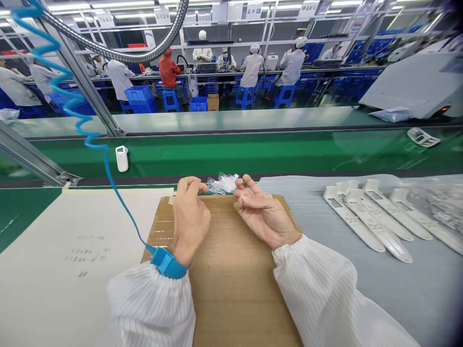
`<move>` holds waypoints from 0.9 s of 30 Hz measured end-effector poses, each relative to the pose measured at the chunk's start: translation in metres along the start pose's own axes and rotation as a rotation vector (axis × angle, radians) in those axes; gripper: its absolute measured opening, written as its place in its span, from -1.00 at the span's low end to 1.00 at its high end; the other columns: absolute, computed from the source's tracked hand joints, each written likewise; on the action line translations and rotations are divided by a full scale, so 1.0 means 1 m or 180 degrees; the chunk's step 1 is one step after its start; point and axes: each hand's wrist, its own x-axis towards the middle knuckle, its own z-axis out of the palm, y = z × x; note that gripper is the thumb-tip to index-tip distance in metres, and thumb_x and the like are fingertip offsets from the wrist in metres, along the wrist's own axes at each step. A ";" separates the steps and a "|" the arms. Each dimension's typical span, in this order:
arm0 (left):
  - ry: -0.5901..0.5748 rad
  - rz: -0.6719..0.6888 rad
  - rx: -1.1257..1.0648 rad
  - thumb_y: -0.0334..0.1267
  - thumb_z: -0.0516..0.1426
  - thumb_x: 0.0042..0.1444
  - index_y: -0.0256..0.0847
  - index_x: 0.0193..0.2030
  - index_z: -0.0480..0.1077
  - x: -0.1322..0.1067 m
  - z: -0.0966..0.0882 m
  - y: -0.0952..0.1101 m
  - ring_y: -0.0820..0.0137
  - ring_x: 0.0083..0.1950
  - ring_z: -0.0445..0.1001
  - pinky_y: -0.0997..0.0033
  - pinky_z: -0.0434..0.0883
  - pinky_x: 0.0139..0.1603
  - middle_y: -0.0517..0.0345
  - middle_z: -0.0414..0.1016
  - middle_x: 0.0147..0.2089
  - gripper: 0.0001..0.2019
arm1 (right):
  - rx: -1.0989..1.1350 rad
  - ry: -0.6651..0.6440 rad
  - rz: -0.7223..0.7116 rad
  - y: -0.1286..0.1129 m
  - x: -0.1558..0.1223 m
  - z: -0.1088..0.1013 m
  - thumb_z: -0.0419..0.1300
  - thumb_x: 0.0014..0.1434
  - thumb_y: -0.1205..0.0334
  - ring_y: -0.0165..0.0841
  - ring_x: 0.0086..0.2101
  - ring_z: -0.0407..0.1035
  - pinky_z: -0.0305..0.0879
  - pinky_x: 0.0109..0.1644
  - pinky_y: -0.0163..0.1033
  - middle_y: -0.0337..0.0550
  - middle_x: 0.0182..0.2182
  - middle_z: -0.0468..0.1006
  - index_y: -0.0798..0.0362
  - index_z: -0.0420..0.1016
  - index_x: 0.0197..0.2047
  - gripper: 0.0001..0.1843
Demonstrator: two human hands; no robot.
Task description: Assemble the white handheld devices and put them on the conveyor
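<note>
My left hand (190,209) is above the far left part of a flat brown cardboard sheet (238,289), back of the hand toward me. Its fingers are curled in and the thumb is mostly hidden; whatever they may pinch does not show. My right hand (265,214) is over the far right part of the cardboard, palm turned partly up, fingers bent and partly apart. A crumpled clear plastic bag (223,184) lies between the hands by the far edge of the cardboard. The fingertips of both hands come close to it; contact is unclear. A blue wrist strap (168,263) circles my left wrist.
A coiled blue cord (123,202) runs from the strap up to the left. Several long white plastic parts (365,217) and clear bags (443,197) lie on grey foam (311,279) at right. White paper (47,289) lies left. Co-workers sit beyond the green line (217,154).
</note>
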 end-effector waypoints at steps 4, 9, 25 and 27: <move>0.0017 -0.0005 0.0288 -0.70 -0.03 -0.18 -0.19 -0.35 0.42 0.000 -0.001 0.001 0.21 -0.01 0.41 0.21 0.35 0.05 0.02 0.40 -0.10 -0.61 | 0.0172 -0.0093 0.0065 -0.002 -0.003 0.002 0.22 -0.14 0.72 -0.54 -0.37 0.37 0.44 -0.33 -0.48 -0.24 -0.23 0.51 0.05 0.51 -0.16 -0.50; -0.0262 -0.1030 -0.0827 -0.53 0.17 -0.02 -0.18 -0.27 0.47 0.001 -0.001 0.010 0.29 -0.08 0.45 0.27 0.37 0.02 0.06 0.49 -0.09 -0.80 | 0.0247 -0.0175 0.0182 -0.002 -0.005 0.003 0.14 -0.21 0.68 -0.49 -0.39 0.32 0.40 -0.38 -0.39 -0.18 -0.24 0.53 0.07 0.52 -0.15 -0.46; -0.0829 -0.1244 -0.1753 -0.21 0.31 0.04 -0.19 -0.16 0.44 -0.010 0.007 0.025 0.28 0.01 0.49 0.20 0.39 0.10 0.06 0.50 -0.01 -0.76 | -0.0218 -0.0181 0.0280 0.000 -0.004 0.000 0.28 -0.16 0.52 -0.46 -0.30 0.45 0.43 -0.12 -0.35 -0.24 -0.21 0.59 0.04 0.57 -0.16 -0.57; -0.0822 -0.1295 -0.1811 -0.21 0.31 0.04 -0.19 -0.16 0.44 -0.009 0.007 0.023 0.31 -0.02 0.49 0.23 0.40 0.08 0.08 0.50 -0.03 -0.75 | -0.0232 -0.0152 0.0282 -0.001 -0.004 0.000 0.28 -0.16 0.50 -0.46 -0.30 0.46 0.44 -0.11 -0.34 -0.24 -0.21 0.59 0.04 0.57 -0.16 -0.58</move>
